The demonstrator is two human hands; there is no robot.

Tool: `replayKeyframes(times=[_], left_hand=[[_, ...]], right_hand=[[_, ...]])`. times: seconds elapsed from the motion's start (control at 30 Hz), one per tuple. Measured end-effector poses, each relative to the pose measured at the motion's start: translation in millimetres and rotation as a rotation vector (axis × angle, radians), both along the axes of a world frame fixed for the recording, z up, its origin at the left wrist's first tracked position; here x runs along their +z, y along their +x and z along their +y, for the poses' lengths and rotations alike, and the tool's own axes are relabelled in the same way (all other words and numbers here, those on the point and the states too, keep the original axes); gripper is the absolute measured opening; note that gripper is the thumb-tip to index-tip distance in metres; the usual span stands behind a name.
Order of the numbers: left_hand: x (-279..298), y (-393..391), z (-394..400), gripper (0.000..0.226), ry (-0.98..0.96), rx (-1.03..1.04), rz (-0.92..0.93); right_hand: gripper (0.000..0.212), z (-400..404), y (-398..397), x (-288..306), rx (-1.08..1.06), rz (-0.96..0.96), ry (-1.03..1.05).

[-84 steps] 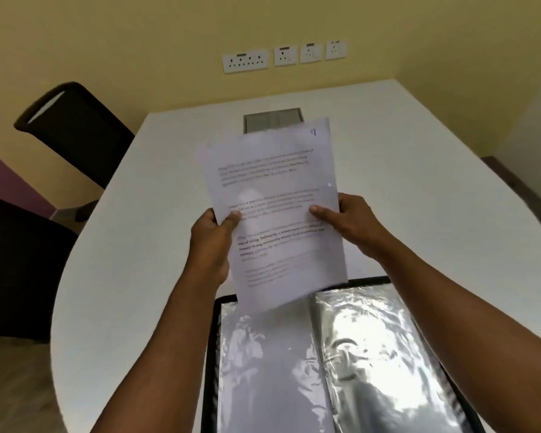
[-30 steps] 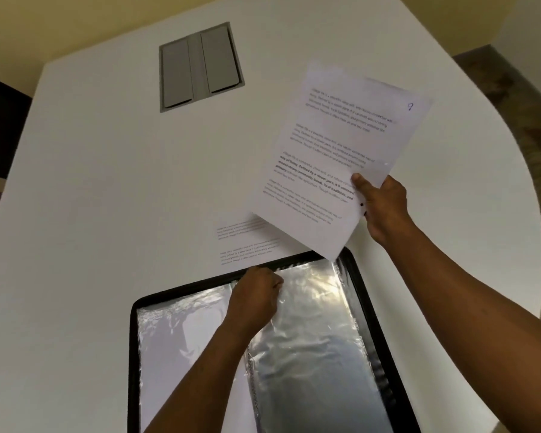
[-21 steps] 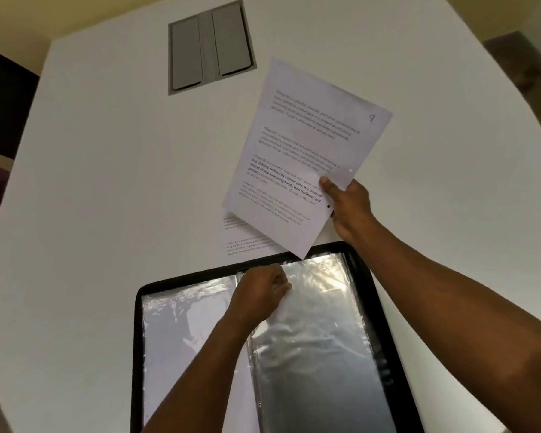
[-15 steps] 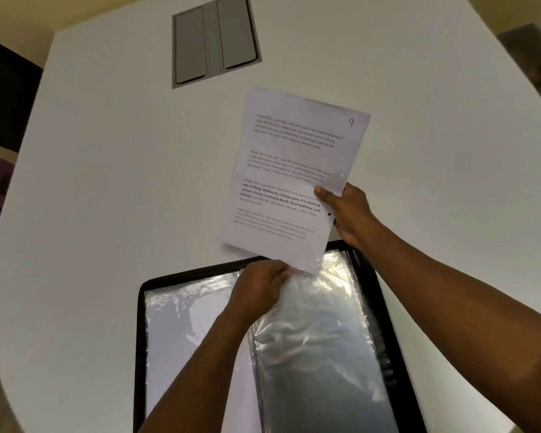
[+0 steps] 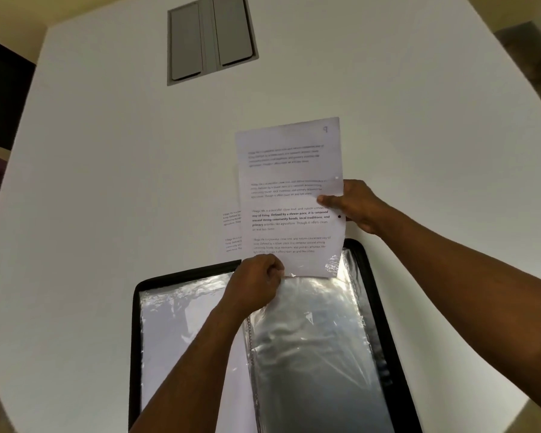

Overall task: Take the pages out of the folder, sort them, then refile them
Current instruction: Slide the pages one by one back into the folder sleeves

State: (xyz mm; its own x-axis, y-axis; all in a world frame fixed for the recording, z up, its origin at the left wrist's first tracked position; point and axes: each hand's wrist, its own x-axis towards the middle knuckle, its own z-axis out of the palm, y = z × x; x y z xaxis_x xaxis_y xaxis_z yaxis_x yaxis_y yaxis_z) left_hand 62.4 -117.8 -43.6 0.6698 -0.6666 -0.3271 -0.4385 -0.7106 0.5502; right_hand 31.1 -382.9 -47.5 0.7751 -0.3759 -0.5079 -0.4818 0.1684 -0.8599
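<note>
**Page lowered to the mouth of a plastic sleeve**

Since half a second ago, the printed page (image 5: 289, 195) has swung upright and dropped, so its bottom edge now meets the top opening of the right-hand plastic sleeve (image 5: 310, 348) near the centre of the frame. The right hand (image 5: 353, 205), at centre right, pinches the page's right edge, thumb on the front and the other fingers hidden behind the paper. The left hand (image 5: 256, 284), just below centre, has its fingers curled on the sleeve's top left corner, touching the page's lower left corner; whether it also grips the page cannot be told.

The page carries four blocks of small text, too blurred to read apart from some bold words in the third. A handwritten mark like a 9 sits faintly in its top right corner.

The open black folder (image 5: 181, 273) lies on the white worktop (image 5: 107, 151) at bottom centre, its lower part cut off by the frame edge. Glare whitens both sleeves, hiding their contents. A second printed page (image 5: 231, 232) lies flat on the worktop beyond the folder, mostly covered by the held page; only a strip of text shows at its left. A grey hatch (image 5: 211, 39) sits in the worktop at top centre, its upper edge cut off.
</note>
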Motion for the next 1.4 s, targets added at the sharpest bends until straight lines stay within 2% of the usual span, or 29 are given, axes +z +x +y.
replayKeyframes(times=[0.27, 0.5, 0.7, 0.9, 0.97, 1.07, 1.27, 1.4], left_hand=[[0, -1, -1, 0.007, 0.009, 0.019, -0.028], [-2, 9, 2, 0.008, 0.073, 0.023, -0.03], [-4, 1, 1, 0.008, 0.042, 0.001, -0.048], [-3, 6, 8, 0.01, 0.132, 0.024, -0.144], [-4, 10, 11, 0.012, 0.188, 0.0, -0.123], [-4, 15, 13, 0.012, 0.215, -0.044, -0.094], [-6, 14, 6, 0.01, 0.118, -0.053, -0.003], [-12, 14, 9, 0.013, 0.049, 0.006, 0.068]], right_hand=[[0.044, 18, 8, -5, 0.147, 0.062, -0.018], [0.045, -25, 4, -9, 0.05, 0.086, 0.056], [0.048, 2, 4, -13, 0.216, 0.117, 0.086], [0.041, -14, 5, -17, 0.054, 0.125, 0.091], [0.037, -19, 4, -18, 0.046, 0.137, 0.112], [0.042, -18, 7, -20, 0.091, 0.144, 0.102], [0.042, 4, 15, -23, 0.252, 0.154, 0.133], [0.042, 11, 14, -32, 0.283, 0.239, 0.151]])
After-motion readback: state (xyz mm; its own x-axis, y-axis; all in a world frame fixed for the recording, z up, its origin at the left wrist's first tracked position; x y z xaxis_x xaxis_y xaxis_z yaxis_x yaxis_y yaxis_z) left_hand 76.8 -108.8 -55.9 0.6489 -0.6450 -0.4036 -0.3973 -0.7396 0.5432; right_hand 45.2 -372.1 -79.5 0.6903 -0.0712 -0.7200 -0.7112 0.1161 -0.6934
